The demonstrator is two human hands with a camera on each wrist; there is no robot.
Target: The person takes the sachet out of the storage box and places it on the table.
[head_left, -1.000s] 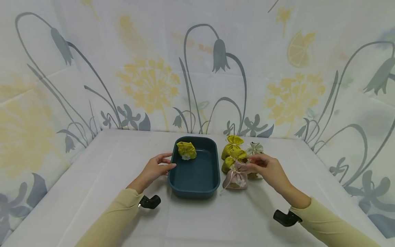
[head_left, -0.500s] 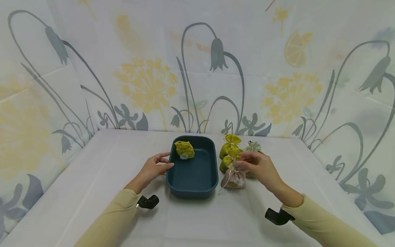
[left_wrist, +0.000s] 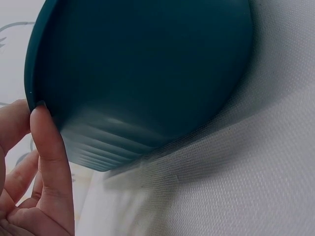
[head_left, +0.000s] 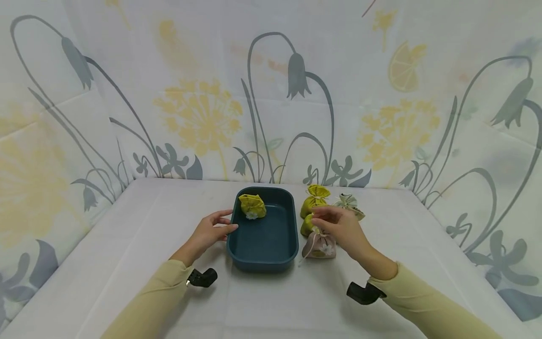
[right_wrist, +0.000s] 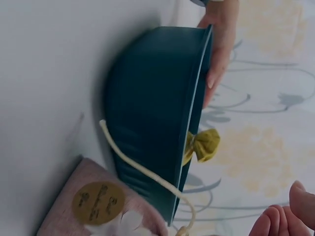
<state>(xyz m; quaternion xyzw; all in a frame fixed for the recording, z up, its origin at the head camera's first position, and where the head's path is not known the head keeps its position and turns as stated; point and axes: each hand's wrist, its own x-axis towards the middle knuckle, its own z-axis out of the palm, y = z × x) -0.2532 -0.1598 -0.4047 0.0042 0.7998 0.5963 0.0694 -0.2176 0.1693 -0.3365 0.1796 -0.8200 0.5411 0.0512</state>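
A dark teal rectangular tub stands on the table with a yellow-green drawstring pouch lying inside. At its left side, my left hand touches the rim with fairly straight fingers and thumb; the left wrist view shows the thumb against the edge. To the tub's right, my right hand hovers by a cluster of pouches, fingers bent and thumb apart, with nothing visible between them. It partly covers a yellow-green pouch. Just below is a pink pouch with a white flower and cream cord.
Behind the hand stand another yellow-green pouch and a pale green pouch. A white cloth covers the table. A flower-printed curtain rises along its back and sides.
My right hand has moved left, from the pale pouches to over the front yellow-green pouch. My left hand and the tub stay together; the whole view has shifted slightly.
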